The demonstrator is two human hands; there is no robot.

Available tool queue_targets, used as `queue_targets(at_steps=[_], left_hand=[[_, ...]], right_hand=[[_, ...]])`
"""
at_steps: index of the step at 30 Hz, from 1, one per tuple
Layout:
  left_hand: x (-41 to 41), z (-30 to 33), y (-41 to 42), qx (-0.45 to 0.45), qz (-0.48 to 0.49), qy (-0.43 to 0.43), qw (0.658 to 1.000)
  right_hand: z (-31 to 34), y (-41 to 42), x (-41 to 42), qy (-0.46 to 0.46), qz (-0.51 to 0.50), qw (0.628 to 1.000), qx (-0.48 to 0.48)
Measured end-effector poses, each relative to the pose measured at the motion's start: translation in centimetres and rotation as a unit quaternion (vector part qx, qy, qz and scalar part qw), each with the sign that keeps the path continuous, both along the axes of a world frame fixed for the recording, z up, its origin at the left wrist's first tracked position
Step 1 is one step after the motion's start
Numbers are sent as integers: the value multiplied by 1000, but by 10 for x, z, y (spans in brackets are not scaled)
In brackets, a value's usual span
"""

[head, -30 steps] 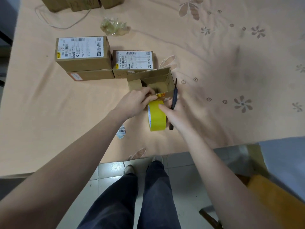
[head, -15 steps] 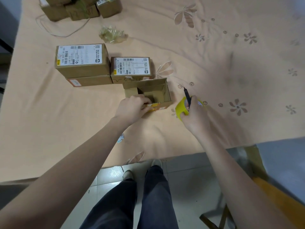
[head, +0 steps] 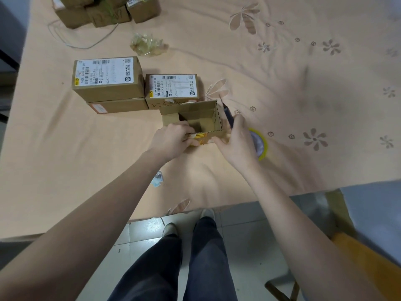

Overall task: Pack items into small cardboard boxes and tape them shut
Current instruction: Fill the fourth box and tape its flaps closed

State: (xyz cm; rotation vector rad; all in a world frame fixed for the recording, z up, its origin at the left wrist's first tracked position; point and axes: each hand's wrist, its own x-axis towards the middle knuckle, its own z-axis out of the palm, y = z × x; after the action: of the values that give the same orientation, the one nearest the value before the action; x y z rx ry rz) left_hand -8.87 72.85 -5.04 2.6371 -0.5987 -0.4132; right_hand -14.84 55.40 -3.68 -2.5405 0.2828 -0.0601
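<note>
Your left hand (head: 171, 140) grips the near wall of the open cardboard box (head: 195, 118), its fingers curled over the edge by the yellow label strip. The box sits on the desk (head: 65, 159), which is covered in a peach cloth with a flower pattern, and its top is open. Your right hand (head: 236, 142) is at the box's near right corner, the thumb reaching to the cardboard, while the fingers hold a dark pen (head: 226, 112) that sticks up past the box's right wall. Just beside and partly under that hand lies the yellow roll of tape (head: 260, 144), flat on the cloth.

Touching the open box at the back is a sealed box with a white shipping label (head: 172, 89); left of it, two more labelled boxes (head: 108, 81) are stacked. A crumpled bit of clear wrap (head: 147, 44) lies farther back, with a pile of boxes (head: 104, 11) and a thin cord (head: 82, 45) at the far edge. A torn barcode sticker (head: 158, 180) lies between your forearms.
</note>
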Motion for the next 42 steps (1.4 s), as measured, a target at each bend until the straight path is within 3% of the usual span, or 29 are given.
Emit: queue_targets(at_steps=[4, 9, 12, 14, 24, 29, 34, 38, 42], left_hand=[[-2, -1, -7, 38, 4, -44, 998], [1, 0, -6, 34, -16, -35, 999], [3, 5, 2, 31, -73, -33, 996], [2, 7, 9, 51, -92, -80, 991], [-4, -2, 15, 33, 23, -39, 998], [-5, 1, 9, 14, 18, -32, 999], [-11, -2, 22, -23, 27, -34, 999], [-2, 5, 26, -96, 71, -22, 993], [10, 2, 26, -87, 79, -39, 992]], right_hand=[[0, 13, 12, 29, 21, 999, 24], [-1, 15, 20, 37, 13, 999, 14], [-2, 13, 22, 41, 7, 999, 1], [-2, 14, 22, 45, 5, 999, -6], [6, 22, 22, 19, 28, 999, 33], [1, 32, 14, 60, 90, 994, -19], [1, 24, 18, 95, 53, 994, 23], [2, 22, 25, 129, 70, 989, 1], [1, 26, 26, 136, 63, 989, -2]])
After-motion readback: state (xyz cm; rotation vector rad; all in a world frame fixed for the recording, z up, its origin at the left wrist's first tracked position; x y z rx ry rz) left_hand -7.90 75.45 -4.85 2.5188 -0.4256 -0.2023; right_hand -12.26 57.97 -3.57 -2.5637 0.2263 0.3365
